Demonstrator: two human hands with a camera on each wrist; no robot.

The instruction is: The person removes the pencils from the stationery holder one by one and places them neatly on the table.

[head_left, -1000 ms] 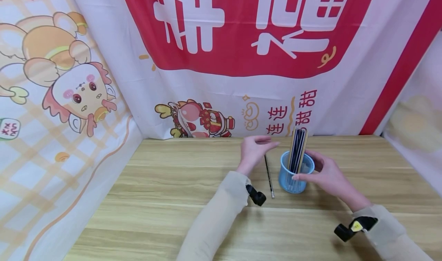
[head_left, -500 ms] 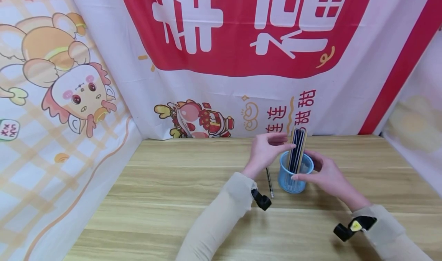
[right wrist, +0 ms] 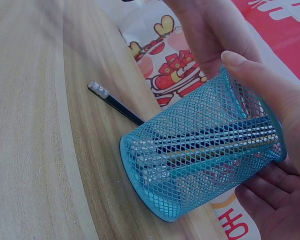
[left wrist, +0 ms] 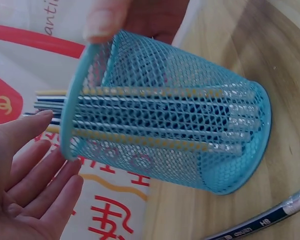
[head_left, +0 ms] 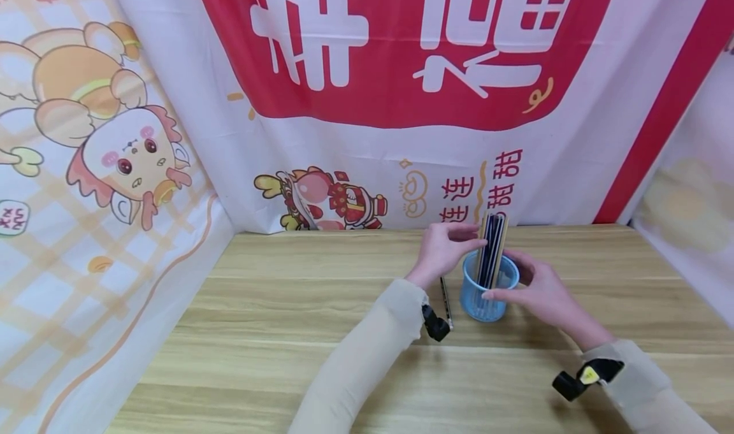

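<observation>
A light blue mesh pencil cup [head_left: 480, 311] stands on the table with several pencils [head_left: 495, 236] in it, some dark and some yellow, their eraser ends down. My right hand [head_left: 541, 294] grips the cup near its rim, thumb on the near side and fingers round the far side. At the upper ends of the pencils is my left hand [head_left: 443, 252]. Its thumb lies against them in the left wrist view, while the other fingers [left wrist: 65, 200] stretch out loosely by the rim. A dark HB pencil [right wrist: 121, 108] lies on the table left of the cup, partly hidden by my left hand.
The wooden table [head_left: 275, 313] meets a hanging white and red printed cloth [head_left: 355, 147] just behind the cup. Another printed cloth [head_left: 189, 255] borders the table on the left. A black wrist camera [head_left: 437, 324] sits on my left cuff.
My left hand has moved right, from above the loose pencil to the upper ends of the pencils in the cup. My right hand keeps its hold on the cup.
</observation>
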